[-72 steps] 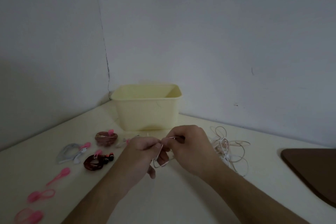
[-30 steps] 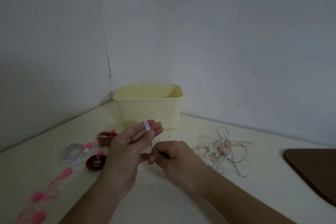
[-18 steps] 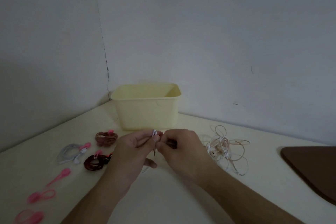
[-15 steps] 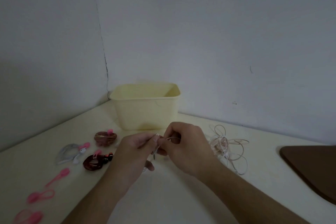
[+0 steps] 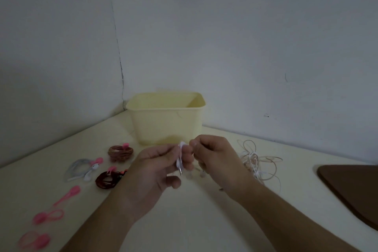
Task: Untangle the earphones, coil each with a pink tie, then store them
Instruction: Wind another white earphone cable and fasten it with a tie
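1. Earphones: a white cord (image 5: 180, 160) is held above the bench (image 5: 194, 221), in front of the bin (image 5: 165, 122), between the two hands; its metal plug tip hangs down below the left fingers.
2. Left hand (image 5: 152, 172): forearm enters from the lower left, back of the hand toward the camera, fingers curled, thumb and fingertips pinching the white cord near its folded top.
3. Right hand (image 5: 214, 161): forearm enters from the lower right, fingers curled, thumb and forefinger pinched together just beside the left fingertips; the strand it grips is too thin to trace, though it appears to be the same cord.
4. Tangle (image 5: 257, 161): loose beige and white cords lie in a heap on the bench, just right of the right hand.
5. Coiled sets, left of the hands: a brown coil (image 5: 120, 152) with a pink tie, nearest the bin; a dark red coil (image 5: 108, 179) with a pink tie, partly hidden by the left wrist; a grey-white coil (image 5: 81, 170) with a pink tie, farthest left.
6. Spare ties: three pink ties (image 5: 49, 216) lie in a row along the bench's left edge, apart from the coils.
7. Bin: pale yellow, open-topped, standing in the wall corner; its inside is not visible.
8. Brown mat (image 5: 351, 188): at the right edge of the bench.
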Action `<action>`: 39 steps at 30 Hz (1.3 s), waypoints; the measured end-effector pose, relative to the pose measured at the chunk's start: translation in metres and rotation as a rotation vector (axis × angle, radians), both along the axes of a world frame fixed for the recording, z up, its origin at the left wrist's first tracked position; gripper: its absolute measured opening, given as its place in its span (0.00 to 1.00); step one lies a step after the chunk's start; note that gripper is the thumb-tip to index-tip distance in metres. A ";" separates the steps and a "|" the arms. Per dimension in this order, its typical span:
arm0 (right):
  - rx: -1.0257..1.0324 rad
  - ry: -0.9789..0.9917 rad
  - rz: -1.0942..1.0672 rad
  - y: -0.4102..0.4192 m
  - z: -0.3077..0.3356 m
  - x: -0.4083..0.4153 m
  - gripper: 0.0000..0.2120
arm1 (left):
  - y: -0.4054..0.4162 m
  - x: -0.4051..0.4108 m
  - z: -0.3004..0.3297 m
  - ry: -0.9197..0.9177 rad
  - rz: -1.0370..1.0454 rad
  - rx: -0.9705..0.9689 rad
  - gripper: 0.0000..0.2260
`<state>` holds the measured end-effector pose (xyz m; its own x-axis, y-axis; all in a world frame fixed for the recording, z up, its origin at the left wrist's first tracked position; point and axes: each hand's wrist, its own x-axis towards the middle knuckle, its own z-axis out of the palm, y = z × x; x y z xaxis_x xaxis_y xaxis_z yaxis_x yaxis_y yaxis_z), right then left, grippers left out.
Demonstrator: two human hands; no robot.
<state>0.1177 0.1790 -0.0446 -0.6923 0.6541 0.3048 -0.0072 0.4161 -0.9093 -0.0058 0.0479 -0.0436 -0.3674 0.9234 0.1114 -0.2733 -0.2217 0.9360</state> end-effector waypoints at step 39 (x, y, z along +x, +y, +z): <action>0.202 -0.179 -0.018 -0.015 -0.004 -0.004 0.12 | 0.008 -0.009 -0.013 0.530 0.382 -0.143 0.11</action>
